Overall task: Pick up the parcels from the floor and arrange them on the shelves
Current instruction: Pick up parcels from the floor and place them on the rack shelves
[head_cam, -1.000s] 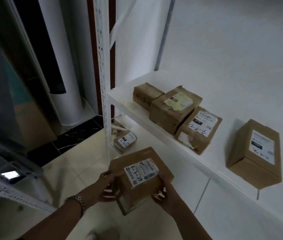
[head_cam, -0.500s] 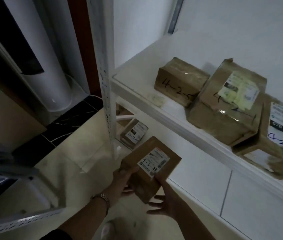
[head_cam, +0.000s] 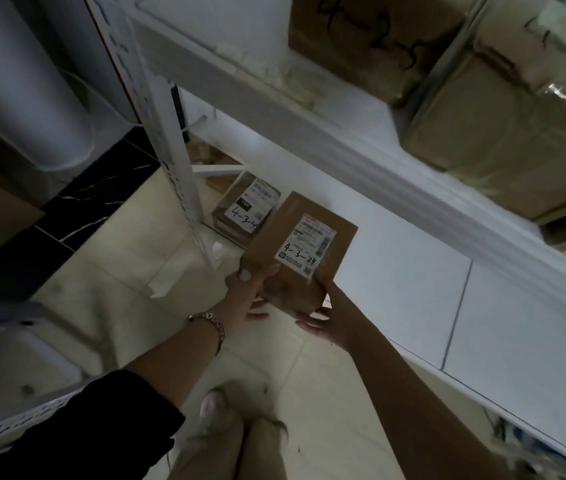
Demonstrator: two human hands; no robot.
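I hold a small brown cardboard parcel (head_cam: 295, 251) with a white label marked 4-3-24 over the front edge of the lower white shelf (head_cam: 413, 271). My left hand (head_cam: 245, 294) grips its near left corner, thumb on top. My right hand (head_cam: 326, 317) holds its near right side, thumb by the label and fingers beneath. Another labelled parcel (head_cam: 245, 211) lies on the lower shelf just beyond it. On the upper shelf (head_cam: 395, 161) stand a box marked 4-2-5 (head_cam: 371, 39) and a larger taped box (head_cam: 510, 123).
A white perforated shelf upright (head_cam: 170, 161) rises left of the parcel. A white cylinder (head_cam: 28, 98) stands at the far left on black tile (head_cam: 77, 209). Pale floor tiles, my legs and a shoe (head_cam: 215, 410) are below. Another rack's rail (head_cam: 4, 424) crosses the lower left.
My view has dropped and moved in close to the shelves. The parcel has gone down and forward to the lower shelf, and my right hand has come back onto its side.
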